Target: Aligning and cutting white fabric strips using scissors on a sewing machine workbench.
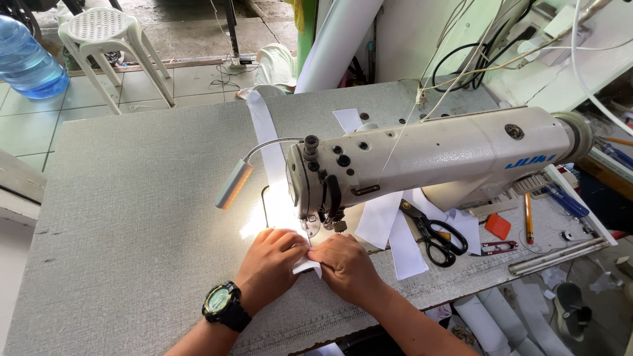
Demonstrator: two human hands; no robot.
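White fabric strip [304, 265] is lying under our left hand [269, 264] and right hand [346, 265], fingers pinching it before the cream sewing machine [428, 158]; grey tabletop [132, 211] is stretching bare leftward.

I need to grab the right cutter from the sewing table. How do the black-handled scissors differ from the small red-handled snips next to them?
The black-handled scissors are clearly larger than the red-handled snips. The scissors have two loop handles and lie diagonally, partly on the white strips; the snips are slim, without loops, and lie nearly level on the bare table. Both rest to the right of the hands, below the machine's arm.
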